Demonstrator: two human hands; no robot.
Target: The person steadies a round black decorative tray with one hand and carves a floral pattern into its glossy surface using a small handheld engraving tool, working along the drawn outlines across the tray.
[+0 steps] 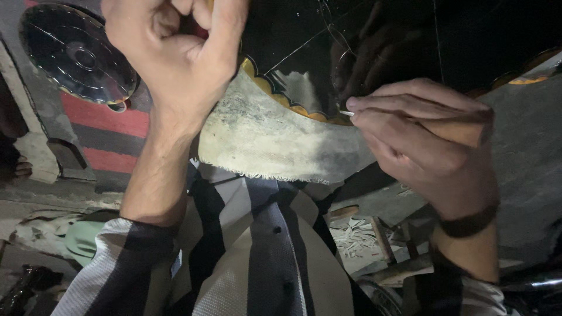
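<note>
Where your right hand (421, 140) pinches it, a thin wooden-handled tool (453, 129) lies level, its pale tip (346, 113) poking out past your fingertips (360, 105) and touching the scalloped yellow border (293, 108) of a glossy black panel (398, 35). That grip is narrow and closed — thumb and fingers pressed tight along the handle, with a dark band round the wrist behind it. The black panel fills the upper middle and right of the view, and its shine throws back a dim reflection of your fingers just above the tip. Below the yellow edge hangs a worn, off-white cloth (275, 140) with a frayed lower hem, draped under the panel and lying between your two hands. Your left hand (175, 52) is up at the panel's left edge, fingers curled into a closed fist — whether anything sits inside it, you cannot tell from here. Your striped sleeves (117, 257) and shirt front run beneath. Off to the upper left, well apart, a shiny round disc (79, 55) rests against a red-and-black striped wall (111, 134).
</note>
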